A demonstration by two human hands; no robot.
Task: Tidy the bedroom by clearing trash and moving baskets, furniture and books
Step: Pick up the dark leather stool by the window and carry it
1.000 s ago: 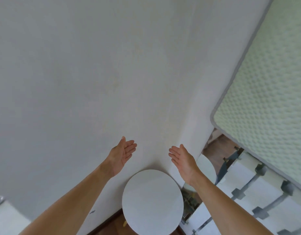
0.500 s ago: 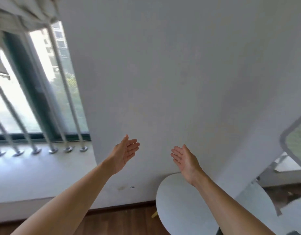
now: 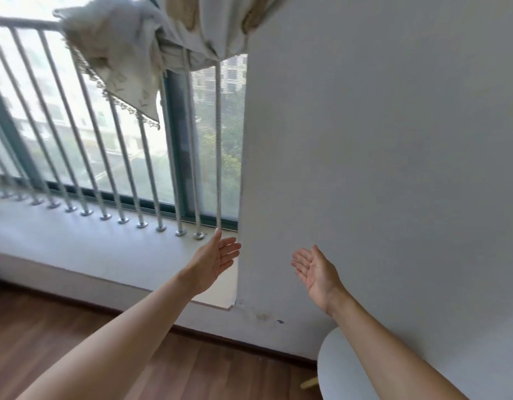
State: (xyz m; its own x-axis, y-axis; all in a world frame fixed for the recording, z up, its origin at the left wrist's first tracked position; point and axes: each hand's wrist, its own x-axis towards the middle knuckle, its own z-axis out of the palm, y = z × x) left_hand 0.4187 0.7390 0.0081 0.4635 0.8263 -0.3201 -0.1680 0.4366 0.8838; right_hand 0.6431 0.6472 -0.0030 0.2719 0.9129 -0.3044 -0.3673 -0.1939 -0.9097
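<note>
Both arms reach out in front of me at chest height, palms turned toward each other. My left hand (image 3: pixel 215 261) is open with straight fingers and holds nothing; it hangs in the air in front of the window sill's right end. My right hand (image 3: pixel 317 269) is open too, empty, in front of the bare white wall. A round white side table (image 3: pixel 342 370) shows at the bottom right, partly hidden under my right forearm. No trash, basket or book is in view.
A low white window sill (image 3: pixel 90 246) runs along the left, with a row of metal bars (image 3: pixel 145 168) standing on it. A tied-up curtain (image 3: pixel 151 39) hangs over the bars at the top. Wooden floor (image 3: pixel 47 336) lies below, and a white wall (image 3: pixel 394 140) fills the right.
My view has swung left: the mattress and bed frame are gone from view, the window and sill have come in, and the round table has slid to the bottom right. Both hands stay open and apart.
</note>
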